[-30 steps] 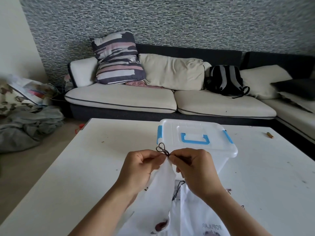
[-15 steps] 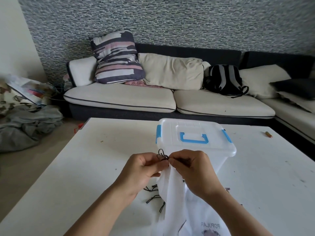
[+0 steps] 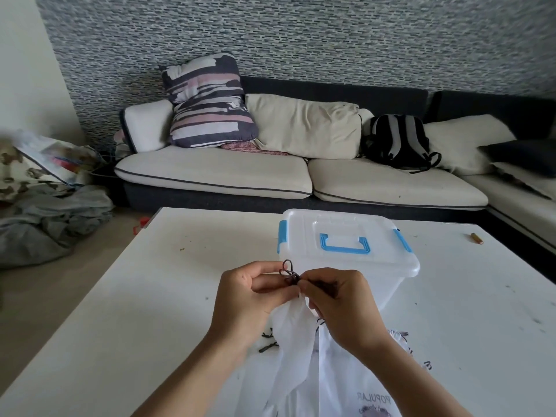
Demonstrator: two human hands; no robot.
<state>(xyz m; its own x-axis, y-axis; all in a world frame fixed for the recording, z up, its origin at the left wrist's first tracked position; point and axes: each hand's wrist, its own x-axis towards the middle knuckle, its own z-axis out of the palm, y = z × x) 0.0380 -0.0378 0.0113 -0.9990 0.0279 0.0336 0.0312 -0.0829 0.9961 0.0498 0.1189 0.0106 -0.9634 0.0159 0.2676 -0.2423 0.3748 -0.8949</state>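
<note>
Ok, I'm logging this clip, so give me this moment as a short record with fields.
left hand: pinches the dark looped cord at the neck of the white plastic bag
right hand: pinches the same cord from the other side
bag: drapes down onto the white table
behind hands: clear plastic box with blue handle, lid on
near bag: short dark cord pieces on the table

We see two bare hands — the left hand [image 3: 249, 299] and the right hand [image 3: 340, 308]. Both forearms are bare too — right to the lower edge of view.
</note>
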